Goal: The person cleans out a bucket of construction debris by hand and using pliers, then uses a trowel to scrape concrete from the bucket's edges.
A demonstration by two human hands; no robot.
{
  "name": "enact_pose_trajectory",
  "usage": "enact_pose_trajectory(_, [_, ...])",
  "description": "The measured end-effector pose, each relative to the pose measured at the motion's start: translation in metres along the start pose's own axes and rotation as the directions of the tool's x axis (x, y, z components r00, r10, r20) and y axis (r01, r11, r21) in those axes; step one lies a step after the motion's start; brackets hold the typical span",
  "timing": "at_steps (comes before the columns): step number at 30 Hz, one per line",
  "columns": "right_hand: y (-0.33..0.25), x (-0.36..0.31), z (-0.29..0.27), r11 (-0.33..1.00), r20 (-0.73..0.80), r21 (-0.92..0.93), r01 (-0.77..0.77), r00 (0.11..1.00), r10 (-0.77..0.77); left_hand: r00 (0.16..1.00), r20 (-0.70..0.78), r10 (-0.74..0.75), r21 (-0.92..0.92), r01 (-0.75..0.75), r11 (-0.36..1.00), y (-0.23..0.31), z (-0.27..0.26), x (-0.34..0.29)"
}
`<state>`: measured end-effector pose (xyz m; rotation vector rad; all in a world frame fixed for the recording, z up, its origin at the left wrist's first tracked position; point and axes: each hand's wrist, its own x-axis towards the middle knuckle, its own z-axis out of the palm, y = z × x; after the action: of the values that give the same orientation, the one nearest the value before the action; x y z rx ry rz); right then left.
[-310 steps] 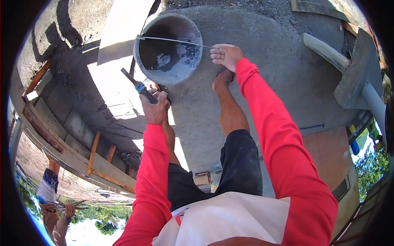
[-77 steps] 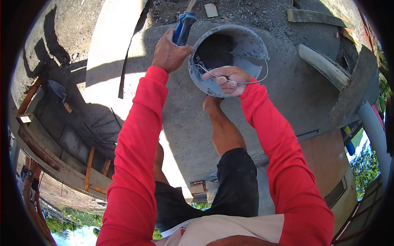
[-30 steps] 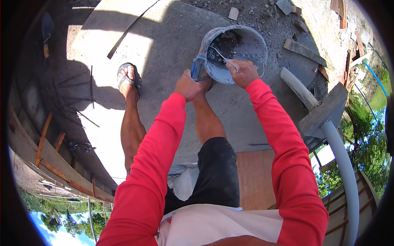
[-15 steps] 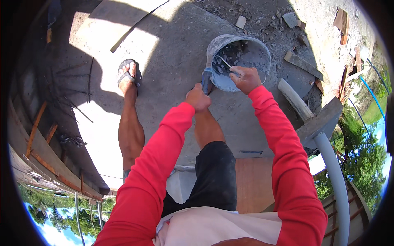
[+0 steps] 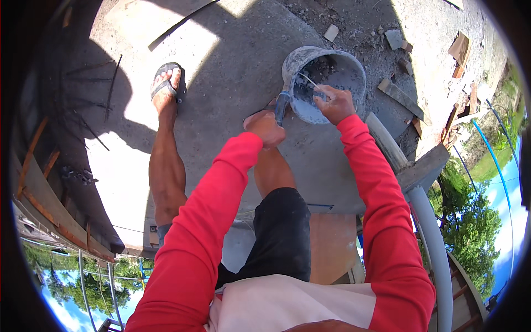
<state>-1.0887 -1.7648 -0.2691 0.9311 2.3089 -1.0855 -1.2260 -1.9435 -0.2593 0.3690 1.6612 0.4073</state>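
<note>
A grey, mortar-smeared bucket (image 5: 323,83) stands tilted on the concrete, its mouth facing me and wet-looking grey residue inside. My right hand (image 5: 336,105) is closed at the near side of its mouth, gripping the thin pale wire handle (image 5: 310,81). Left of the bucket, my left hand (image 5: 266,128) is wrapped round the dark blue-grey handle of a tool (image 5: 282,108). The tool's far end reaches the bucket's left side, and I cannot make out its kind. Part of my right foot shows behind the left hand.
My sandalled left foot (image 5: 166,83) rests on the concrete floor (image 5: 232,72). Wood scraps (image 5: 399,99) and rubble lie beyond the bucket to the right. A grey pipe (image 5: 437,249) rises beside my right arm. A dark strip (image 5: 180,25) lies at the far left.
My view has shifted slightly. The bucket's mouth shows a little differently, and my left hand has come slightly nearer me with the tool. Both hands keep their grips.
</note>
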Motion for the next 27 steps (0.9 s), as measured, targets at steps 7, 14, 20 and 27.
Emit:
enact_pose_trajectory(7, [-0.015, -0.018, 0.005, 0.992, -0.017, 0.124, -0.026, 0.999, 0.029, 0.984, -0.116, -0.134, -0.062, 0.128, 0.99, -0.039, -0.043, -0.034])
enact_pose_trajectory(14, [-0.02, -0.015, 0.013, 0.992, -0.163, 0.014, -0.127, 0.978, 0.128, 0.961, -0.264, 0.087, -0.036, -0.1, 0.994, -0.035, -0.073, -0.031])
enact_pose_trajectory(20, [-0.027, -0.002, 0.002, 0.978, -0.138, -0.099, -0.185, 0.976, 0.17, 0.973, -0.23, 0.005, -0.2, -0.053, 0.978, -0.029, -0.056, -0.022])
enact_pose_trajectory(27, [-0.032, 0.003, 0.007, 0.935, -0.265, 0.008, -0.354, 0.901, 0.344, 0.992, -0.07, 0.108, -0.107, -0.115, 0.988, -0.036, -0.058, -0.053])
